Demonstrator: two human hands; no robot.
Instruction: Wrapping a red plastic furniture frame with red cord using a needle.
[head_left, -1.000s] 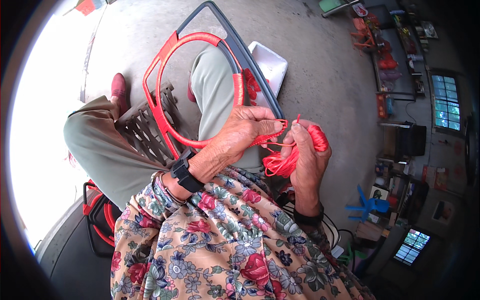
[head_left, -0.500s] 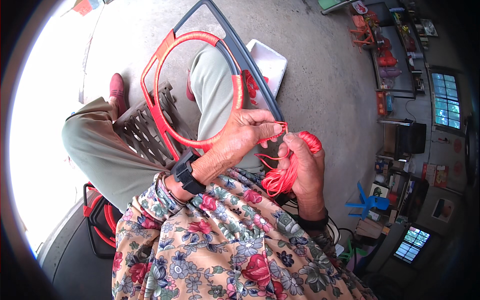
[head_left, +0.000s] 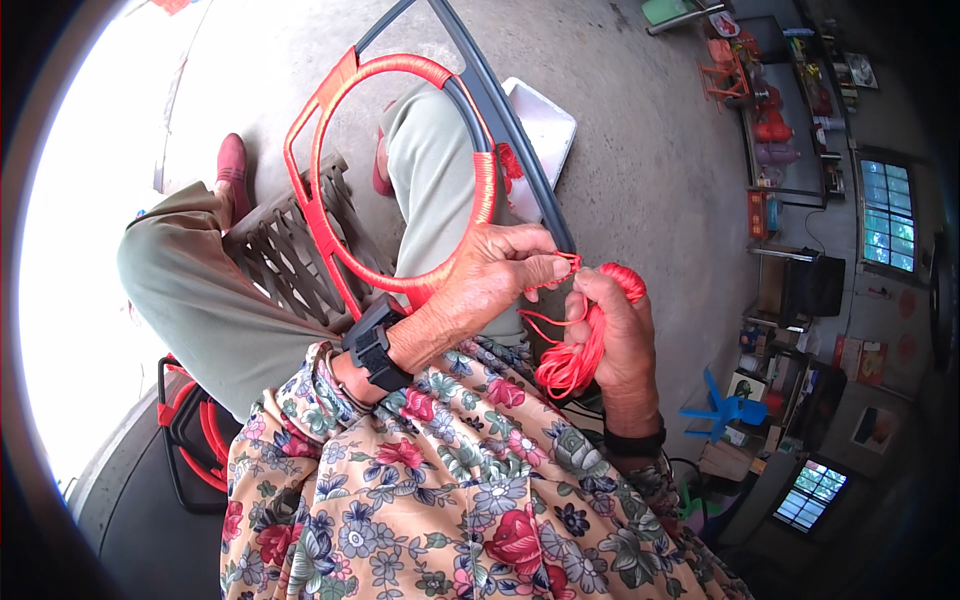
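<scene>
Floral sleeves [head_left: 440,490] lie nearest at six o'clock. Left hand [head_left: 490,285] at centre clenches its grip on red cord [head_left: 545,290] and touches the cord-wrapped red hoop [head_left: 330,220]. Right hand [head_left: 615,335], at three o'clock, grasps a red cord bundle [head_left: 570,365]. Brown plastic stool [head_left: 285,245] and white tray [head_left: 545,125] sit beyond, toward twelve.

white tray [head_left: 545,125], blue stool [head_left: 722,408], perhaps shelves [head_left: 790,120]
</scene>
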